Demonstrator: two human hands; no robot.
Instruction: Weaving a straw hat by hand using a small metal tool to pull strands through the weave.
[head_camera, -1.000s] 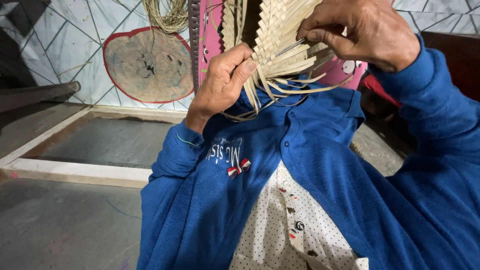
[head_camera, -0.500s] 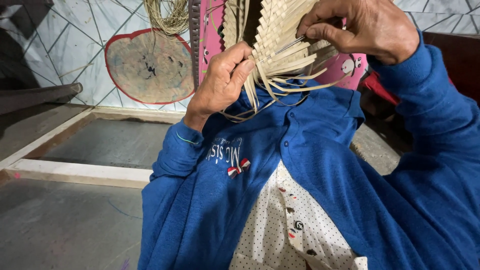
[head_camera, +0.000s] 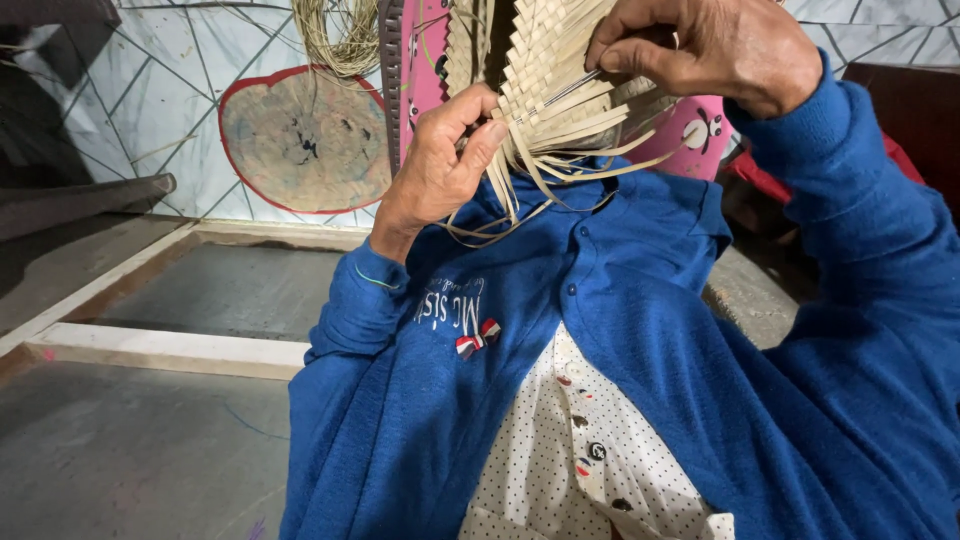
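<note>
A piece of woven straw-coloured strips (head_camera: 560, 95) is held up close in front of me, with loose strip ends hanging down over my blue jacket (head_camera: 600, 330). My left hand (head_camera: 440, 165) grips its left lower edge, thumb pressed against the weave. At the upper right, my right hand (head_camera: 700, 50) pinches a thin metal needle (head_camera: 560, 92) that lies slanted across the weave. Both wrists are in blue sleeves. The top of the woven piece is cut off by the frame.
A pink board (head_camera: 425, 50) stands behind the weave. A bundle of raw straw (head_camera: 340, 35) hangs at the top. A tiled wall with a round red-rimmed patch (head_camera: 305, 140) is to the left. Wooden beams (head_camera: 170, 345) border a grey concrete floor below.
My hands and the woven piece have barely shifted; the right hand's fingers have adjusted slightly on the needle.
</note>
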